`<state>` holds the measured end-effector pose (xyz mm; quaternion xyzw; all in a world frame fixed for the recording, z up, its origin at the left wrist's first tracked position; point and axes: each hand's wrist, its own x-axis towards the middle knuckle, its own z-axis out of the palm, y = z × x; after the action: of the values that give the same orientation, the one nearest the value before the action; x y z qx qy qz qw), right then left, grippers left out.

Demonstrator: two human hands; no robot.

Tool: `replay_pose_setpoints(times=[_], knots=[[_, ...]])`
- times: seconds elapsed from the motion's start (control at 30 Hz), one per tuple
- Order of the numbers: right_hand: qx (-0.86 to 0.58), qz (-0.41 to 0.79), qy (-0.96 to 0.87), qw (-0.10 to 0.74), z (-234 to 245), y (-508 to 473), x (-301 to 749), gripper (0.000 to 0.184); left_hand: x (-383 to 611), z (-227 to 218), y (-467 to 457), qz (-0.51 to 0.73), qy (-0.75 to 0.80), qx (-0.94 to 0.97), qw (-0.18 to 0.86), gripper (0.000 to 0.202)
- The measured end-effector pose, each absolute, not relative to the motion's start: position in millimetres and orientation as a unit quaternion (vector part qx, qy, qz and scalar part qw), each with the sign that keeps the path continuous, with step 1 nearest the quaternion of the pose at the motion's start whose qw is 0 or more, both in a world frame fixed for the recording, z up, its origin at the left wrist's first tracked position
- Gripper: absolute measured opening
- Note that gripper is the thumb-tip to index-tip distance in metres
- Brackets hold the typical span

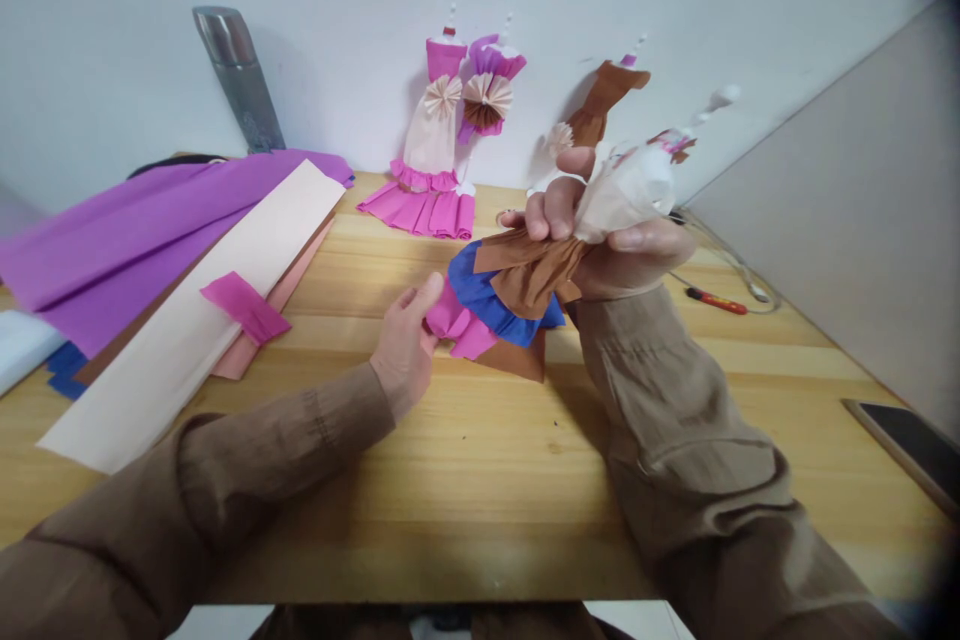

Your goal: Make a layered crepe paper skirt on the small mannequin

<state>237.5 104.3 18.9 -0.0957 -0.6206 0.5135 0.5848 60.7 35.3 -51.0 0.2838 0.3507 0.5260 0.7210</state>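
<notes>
My right hand (600, 230) is wrapped round the waist of a miniature dress form (630, 185), which leans with its white knob toward the upper right. A crepe-paper skirt hangs from it toward the lower left: a brown layer (536, 275), a blue ruffle (480, 285) and a pink ruffle (454, 320). Thumb and fingers of my left hand (409, 330) close on the edge of the pink ruffle. A flat brown piece of paper (517, 357) shows below the ruffles; whether it is joined to the skirt I cannot tell.
Dressed miniature forms (435, 130) stand along the wall, one in brown (604, 105). Purple crepe paper (150, 230), a cream strip (202, 310) and a pink scrap (245, 307) lie left, before a grey flask (240, 80). Right are a red pen-like tool (716, 300), cable and phone (911, 445).
</notes>
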Motion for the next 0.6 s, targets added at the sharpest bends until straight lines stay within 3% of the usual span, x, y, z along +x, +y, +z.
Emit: replay_pose_setpoints(times=[0.1, 0.17, 0.33, 0.5, 0.6], knots=[[-0.067, 0.529, -0.617, 0.578, 20, 105, 237, 0.054, 53, -51, 43, 0.586, 0.443, 0.355, 0.579, 0.027], [-0.054, 0.538, -0.623, 0.565, 21, 104, 236, 0.054, 48, -45, 47, 0.629, 0.464, 0.463, 0.418, 0.018], [-0.047, 0.532, -0.63, 0.564, 20, 101, 232, 0.053, 40, -25, 48, 0.61, 0.327, 0.721, -0.005, 0.02], [-0.047, 0.523, -0.643, 0.557, 19, 99, 229, 0.054, 38, -24, 51, 0.539, 0.325, 0.766, -0.13, 0.002], [-0.076, 0.517, -0.64, 0.563, 21, 97, 228, 0.051, 38, -26, 51, 0.534, 0.332, 0.766, -0.138, 0.016]])
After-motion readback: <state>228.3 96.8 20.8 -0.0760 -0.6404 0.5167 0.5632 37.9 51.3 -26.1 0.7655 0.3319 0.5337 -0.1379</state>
